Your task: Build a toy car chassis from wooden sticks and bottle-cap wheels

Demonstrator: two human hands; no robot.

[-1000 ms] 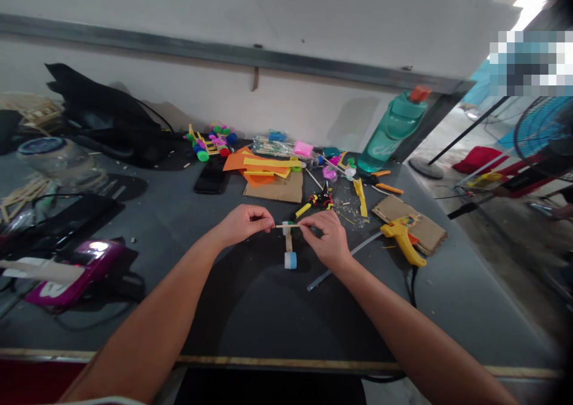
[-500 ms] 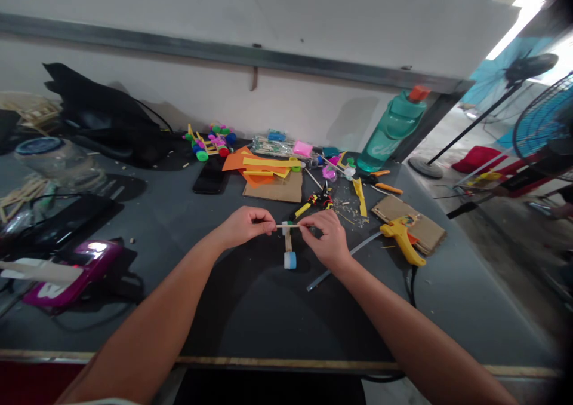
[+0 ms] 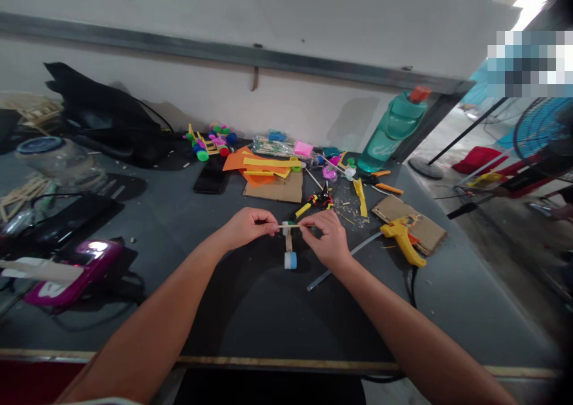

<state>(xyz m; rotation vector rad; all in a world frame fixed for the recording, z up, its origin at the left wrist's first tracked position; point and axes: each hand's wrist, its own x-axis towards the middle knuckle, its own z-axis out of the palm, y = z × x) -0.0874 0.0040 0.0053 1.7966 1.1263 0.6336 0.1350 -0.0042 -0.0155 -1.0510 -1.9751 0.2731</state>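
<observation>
A thin pale wooden stick [image 3: 289,226] runs level between my two hands above the table. My left hand [image 3: 251,227] pinches its left end, and my right hand [image 3: 326,233] pinches the right end. Just below and behind it lies a small wooden piece [image 3: 289,241] with a blue-and-white bottle cap [image 3: 290,260] at its near end and a whitish-green cap at its far end. Whether the stick touches this piece I cannot tell. Yellow-and-black pliers [image 3: 316,202] lie just beyond my right hand.
To the right are a yellow glue gun [image 3: 403,241], cardboard [image 3: 430,226] and a clear glue stick [image 3: 319,281]. Orange paper [image 3: 237,159], a black phone [image 3: 210,177] and a teal bottle [image 3: 389,133] stand or lie farther back. A purple device [image 3: 76,273] is at left.
Almost nothing differs. Both hands keep hold of the stick in nearly the same place, with a very slight shift of the left fingers.
</observation>
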